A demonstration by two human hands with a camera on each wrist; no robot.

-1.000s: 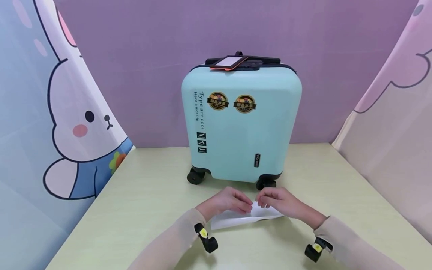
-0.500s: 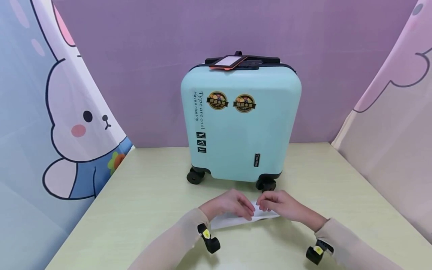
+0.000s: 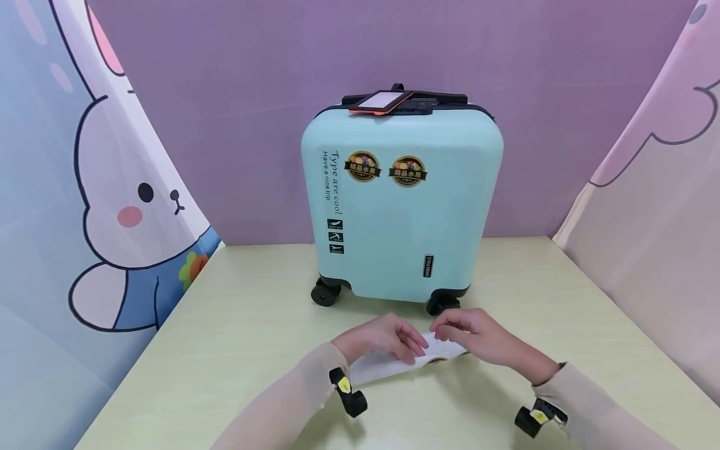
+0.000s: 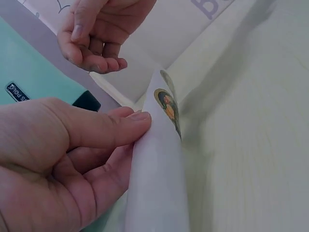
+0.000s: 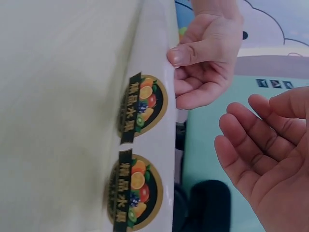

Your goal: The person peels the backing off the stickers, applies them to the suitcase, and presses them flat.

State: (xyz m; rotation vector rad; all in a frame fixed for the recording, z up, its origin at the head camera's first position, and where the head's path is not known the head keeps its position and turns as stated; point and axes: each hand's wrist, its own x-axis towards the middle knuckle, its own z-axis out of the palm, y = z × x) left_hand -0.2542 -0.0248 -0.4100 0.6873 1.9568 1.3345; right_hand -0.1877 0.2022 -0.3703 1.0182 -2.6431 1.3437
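Note:
A white sheet (image 3: 388, 367) of round fruit stickers lies in front of the suitcase, its near part curled up. My left hand (image 3: 388, 337) pinches the sheet's edge between thumb and fingers, as the left wrist view shows. Two round stickers (image 5: 145, 104) with black banners and fruit pictures show on the curved sheet in the right wrist view. My right hand (image 3: 478, 334) hovers just past the sheet's right end. Its fingers are loosely bent, and nothing shows between them in the right wrist view (image 5: 270, 150). The light-teal suitcase (image 3: 394, 231) bears two matching round stickers (image 3: 362, 167) on its upper front.
The suitcase stands upright on black wheels (image 3: 325, 292), with a luggage tag (image 3: 381, 102) on top. A pale wooden table (image 3: 253, 312) bears everything. Purple cloth (image 3: 225, 125) hangs behind, and a printed rabbit curtain (image 3: 129, 206) is at the left.
My right hand has risen slightly and shifted right, away from the sheet. My left hand has moved a little right along it. A sticker's dark edge now shows on the sheet's near side.

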